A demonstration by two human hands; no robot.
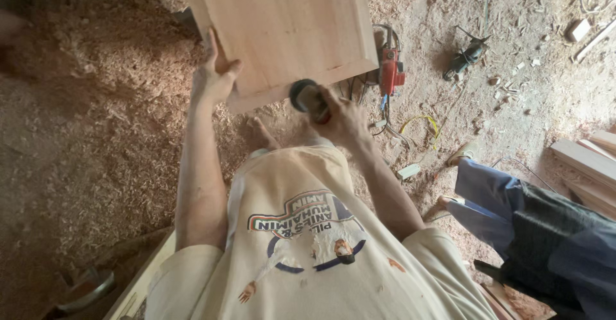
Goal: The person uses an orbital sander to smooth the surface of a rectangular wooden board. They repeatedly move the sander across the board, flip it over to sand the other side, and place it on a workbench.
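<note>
A wide pale wooden panel (282, 25) stands tilted in front of me, its lower edge near my hands. My left hand (215, 76) presses flat against the panel's lower left edge, fingers spread. My right hand (340, 118) grips a small power sander (307, 96) with a dark round disc, held at the panel's lower edge. My bare foot (263, 134) shows below on the sawdust.
Thick sawdust (96, 121) covers the floor at left. A red power tool (391, 69) with cables lies right of the panel, and a dark tool (463, 59) farther right. Another person's legs (513, 211) stand at right. Planks (587, 159) lie at the right edge.
</note>
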